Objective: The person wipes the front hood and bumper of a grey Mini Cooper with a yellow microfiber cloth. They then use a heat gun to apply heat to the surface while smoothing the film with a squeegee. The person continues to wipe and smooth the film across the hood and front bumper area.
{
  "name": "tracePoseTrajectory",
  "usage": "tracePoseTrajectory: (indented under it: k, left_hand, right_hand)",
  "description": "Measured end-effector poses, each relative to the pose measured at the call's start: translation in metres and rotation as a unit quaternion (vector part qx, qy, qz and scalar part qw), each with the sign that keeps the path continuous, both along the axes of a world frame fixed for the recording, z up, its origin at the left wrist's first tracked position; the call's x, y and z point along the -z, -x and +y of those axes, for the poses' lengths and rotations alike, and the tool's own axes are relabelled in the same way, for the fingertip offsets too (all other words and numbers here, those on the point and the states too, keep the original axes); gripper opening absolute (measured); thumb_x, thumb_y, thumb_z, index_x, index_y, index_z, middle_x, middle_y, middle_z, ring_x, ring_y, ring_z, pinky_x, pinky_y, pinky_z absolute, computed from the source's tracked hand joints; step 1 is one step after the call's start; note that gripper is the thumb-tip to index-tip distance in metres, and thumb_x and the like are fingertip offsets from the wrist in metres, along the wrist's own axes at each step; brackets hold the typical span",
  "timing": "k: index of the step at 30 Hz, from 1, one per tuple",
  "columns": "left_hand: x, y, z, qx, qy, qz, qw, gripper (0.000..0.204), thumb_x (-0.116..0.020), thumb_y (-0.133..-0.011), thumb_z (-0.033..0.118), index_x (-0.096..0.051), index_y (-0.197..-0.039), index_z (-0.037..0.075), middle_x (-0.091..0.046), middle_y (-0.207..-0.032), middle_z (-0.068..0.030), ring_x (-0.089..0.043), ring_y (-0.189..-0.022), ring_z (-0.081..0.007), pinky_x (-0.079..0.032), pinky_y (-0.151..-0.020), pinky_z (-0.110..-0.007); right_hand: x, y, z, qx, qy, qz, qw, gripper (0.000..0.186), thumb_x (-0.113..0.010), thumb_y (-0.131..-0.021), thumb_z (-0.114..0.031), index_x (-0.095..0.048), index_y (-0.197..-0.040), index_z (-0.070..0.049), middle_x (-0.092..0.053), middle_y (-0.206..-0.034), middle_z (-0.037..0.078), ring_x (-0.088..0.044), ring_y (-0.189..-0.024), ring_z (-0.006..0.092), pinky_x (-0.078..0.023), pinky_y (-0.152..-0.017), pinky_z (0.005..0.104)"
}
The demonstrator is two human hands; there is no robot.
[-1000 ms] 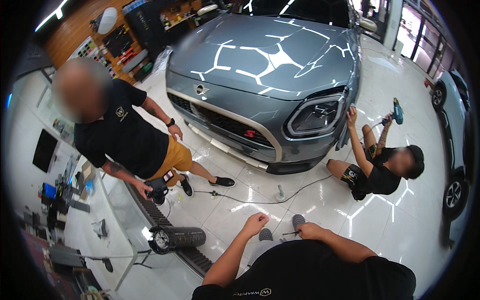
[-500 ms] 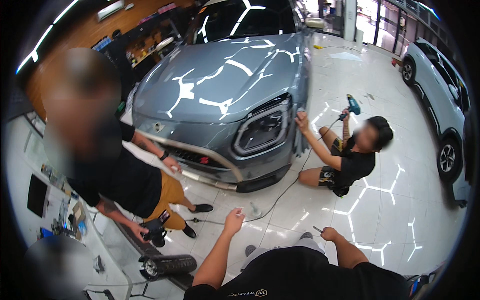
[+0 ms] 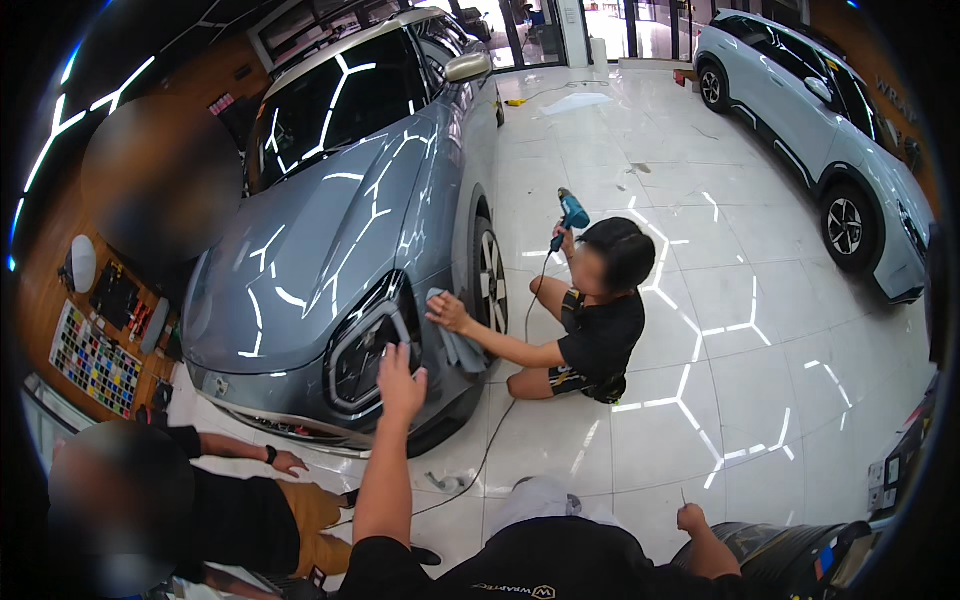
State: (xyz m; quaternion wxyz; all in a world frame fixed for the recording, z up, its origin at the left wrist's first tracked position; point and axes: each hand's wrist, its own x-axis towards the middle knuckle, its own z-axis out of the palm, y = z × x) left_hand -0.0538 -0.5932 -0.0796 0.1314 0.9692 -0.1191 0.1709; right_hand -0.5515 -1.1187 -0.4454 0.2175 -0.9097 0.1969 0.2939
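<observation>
So the grey car (image 3: 290, 215) is ahead and to the left, and the left hand (image 3: 402, 385) is up in front of its headlight (image 3: 352, 365), fingers stretched out, nothing in them. Can't tell from this angle if it's actually touching the lens. Meanwhile the right hand (image 3: 690, 517) is way lower and off to the right, well apart from the car, curled around some thin tool (image 3: 684, 495) poking up from the fist, too small to say what exactly. A co-worker (image 3: 605, 335) is down on the floor (image 3: 560, 470) by the front wheel (image 3: 490, 270), one hand (image 3: 448, 313) by a grey sheet (image 3: 462, 350) at the fender, the other gripping a teal heat gun (image 3: 572, 207).
</observation>
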Motion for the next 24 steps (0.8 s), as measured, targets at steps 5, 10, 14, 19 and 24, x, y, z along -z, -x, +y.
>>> tracePoseTrajectory:
  k: [5, 10, 14, 19, 24]
  left_hand:
    - [-0.035, -0.067, -0.024, -0.087, 0.197, -0.049, 0.975, 0.066, -0.064, -0.084, 0.021, -0.036, -0.139, -0.003, -0.045, -0.135, -0.0259, -0.050, -0.118, -0.0375, -0.039, -0.100, -0.039]
    - [-0.096, -0.067, -0.124, 0.079, 0.698, 0.164, 0.693, 0.035, -0.054, -0.095, 0.019, -0.051, -0.124, -0.002, -0.064, -0.106, -0.0128, -0.064, -0.091, -0.0181, -0.051, -0.082, -0.032]
    - [-0.093, -0.083, -0.253, 0.238, 0.694, 0.247, 0.633, 0.031, -0.056, -0.095, 0.017, -0.056, -0.118, -0.003, -0.065, -0.102, -0.0127, -0.065, -0.089, -0.0191, -0.052, -0.084, -0.031]
    - [-0.130, -0.067, -0.420, 0.472, 0.521, 0.408, 0.582, 0.030, -0.058, -0.091, 0.013, -0.057, -0.118, 0.001, -0.065, -0.102, -0.0085, -0.062, -0.093, -0.0162, -0.049, -0.086, -0.031]
    - [-0.084, -0.023, -0.556, 0.620, 0.331, 0.471, 0.534, 0.038, -0.061, -0.089, 0.025, -0.057, -0.118, 0.002, -0.064, -0.093, -0.0098, -0.060, -0.086, -0.0198, -0.048, -0.077, -0.034]
  right_hand:
    - [0.036, 0.044, -0.038, 0.260, -0.006, -0.051, 0.964, 0.022, -0.054, -0.084, -0.017, -0.062, -0.087, 0.004, -0.065, -0.066, 0.015, -0.065, -0.055, 0.0245, -0.052, -0.051, 0.0370]
    - [-0.045, -0.034, -0.033, 0.171, -0.126, 0.090, 0.973, 0.024, -0.057, -0.075, -0.026, -0.068, -0.078, -0.005, -0.067, -0.085, 0.017, -0.064, -0.085, 0.0360, -0.052, -0.076, 0.0441]
    - [-0.108, -0.095, -0.102, 0.064, -0.068, 0.009, 0.996, 0.030, -0.058, -0.085, -0.027, -0.067, -0.094, 0.001, -0.069, -0.090, 0.018, -0.068, -0.083, 0.0285, -0.053, -0.077, 0.0379]
    - [-0.115, -0.169, -0.224, 0.438, -0.210, -0.114, 0.867, 0.015, -0.048, -0.089, -0.011, -0.058, -0.092, 0.000, -0.060, -0.070, 0.010, -0.060, -0.057, 0.0198, -0.046, -0.046, 0.0308]
    - [-0.087, -0.220, -0.322, 0.425, -0.261, -0.033, 0.866, 0.019, -0.049, -0.089, -0.013, -0.053, -0.097, 0.004, -0.055, -0.063, 0.010, -0.058, -0.052, 0.0208, -0.048, -0.042, 0.0316]
